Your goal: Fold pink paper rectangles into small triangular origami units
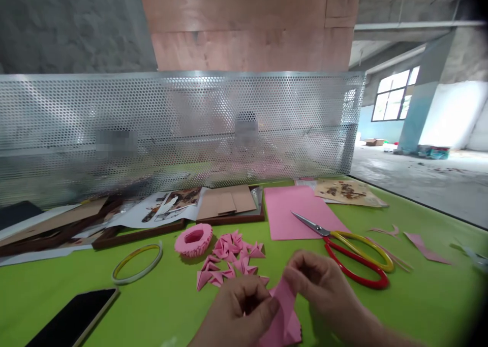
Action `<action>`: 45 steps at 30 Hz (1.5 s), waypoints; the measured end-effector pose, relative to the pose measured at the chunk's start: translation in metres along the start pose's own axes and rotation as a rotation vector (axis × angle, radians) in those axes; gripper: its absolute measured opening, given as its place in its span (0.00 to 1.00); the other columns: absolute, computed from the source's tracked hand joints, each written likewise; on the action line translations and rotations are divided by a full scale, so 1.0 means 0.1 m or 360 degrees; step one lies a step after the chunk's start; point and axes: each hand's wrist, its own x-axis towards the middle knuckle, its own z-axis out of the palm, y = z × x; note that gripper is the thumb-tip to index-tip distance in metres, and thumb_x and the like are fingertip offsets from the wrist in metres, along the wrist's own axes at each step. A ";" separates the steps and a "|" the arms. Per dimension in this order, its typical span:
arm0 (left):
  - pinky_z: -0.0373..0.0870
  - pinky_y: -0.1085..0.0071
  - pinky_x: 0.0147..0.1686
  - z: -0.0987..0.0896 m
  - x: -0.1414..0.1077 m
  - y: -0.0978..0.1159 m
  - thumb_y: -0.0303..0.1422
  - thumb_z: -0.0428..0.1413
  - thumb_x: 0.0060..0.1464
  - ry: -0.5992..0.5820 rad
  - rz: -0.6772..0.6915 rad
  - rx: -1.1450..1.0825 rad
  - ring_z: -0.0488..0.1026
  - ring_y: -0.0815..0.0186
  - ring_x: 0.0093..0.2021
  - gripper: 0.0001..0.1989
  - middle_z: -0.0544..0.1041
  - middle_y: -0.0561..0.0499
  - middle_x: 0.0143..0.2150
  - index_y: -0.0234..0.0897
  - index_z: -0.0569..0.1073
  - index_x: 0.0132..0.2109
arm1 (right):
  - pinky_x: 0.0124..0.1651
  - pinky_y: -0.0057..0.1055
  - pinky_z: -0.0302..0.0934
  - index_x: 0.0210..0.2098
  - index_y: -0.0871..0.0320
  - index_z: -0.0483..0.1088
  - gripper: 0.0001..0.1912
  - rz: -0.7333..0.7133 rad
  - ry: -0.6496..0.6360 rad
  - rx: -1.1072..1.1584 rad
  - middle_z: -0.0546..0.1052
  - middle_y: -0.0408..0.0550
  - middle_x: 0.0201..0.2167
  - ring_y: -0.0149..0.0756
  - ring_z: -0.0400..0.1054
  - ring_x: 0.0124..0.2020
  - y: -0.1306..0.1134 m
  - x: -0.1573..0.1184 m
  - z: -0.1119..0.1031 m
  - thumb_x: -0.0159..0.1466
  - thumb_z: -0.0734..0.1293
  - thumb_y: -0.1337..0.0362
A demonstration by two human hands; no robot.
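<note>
Between my two hands is a piece of pink paper point(285, 298), partly folded and held above the green table. My left hand point(244, 309) pinches its left side between thumb and fingers. At its upper right corner, the thumb and fingers of my right hand point(320, 286) are closed on the same paper. More pink paper lies under it, partly hidden by my left hand. Just beyond my hands is a pile of folded pink paper triangles point(229, 258). A ring built of folded pink pieces point(193, 239) sits left of the pile.
Scissors point(324, 231) with red and yellow handles lie at right, blades over a pink sheet point(282, 212). A tape roll point(137, 264) and a phone point(74, 319) lie at left. Frames with cardboard point(229, 202) line a perforated metal screen point(190, 128). Paper scraps point(425, 248) lie far right.
</note>
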 end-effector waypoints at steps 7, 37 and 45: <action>0.58 0.73 0.25 0.01 0.04 -0.20 0.42 0.62 0.42 0.0279 -0.0091 -0.0432 0.62 0.71 0.22 0.14 0.70 0.55 0.21 0.34 0.73 0.24 | 0.30 0.26 0.57 0.31 0.58 0.70 0.14 0.0146 0.0249 0.0205 0.71 0.44 0.27 0.33 0.63 0.29 -0.02 -0.03 0.00 0.60 0.64 0.53; 0.59 0.75 0.24 0.03 0.03 -0.14 0.47 0.61 0.40 0.0104 -0.0092 -0.0453 0.64 0.71 0.21 0.19 0.73 0.53 0.19 0.32 0.75 0.23 | 0.19 0.23 0.48 0.18 0.60 0.61 0.21 0.0235 -0.0244 0.0135 0.63 0.39 0.15 0.25 0.54 0.16 0.08 -0.10 0.09 0.55 0.67 0.50; 0.61 0.75 0.24 0.04 0.03 -0.19 0.45 0.64 0.36 0.0131 -0.0165 -0.0643 0.66 0.71 0.21 0.18 0.76 0.52 0.19 0.32 0.76 0.24 | 0.21 0.23 0.49 0.19 0.61 0.63 0.19 0.0240 -0.0246 0.0090 0.64 0.40 0.16 0.25 0.55 0.18 0.06 -0.08 0.10 0.56 0.67 0.54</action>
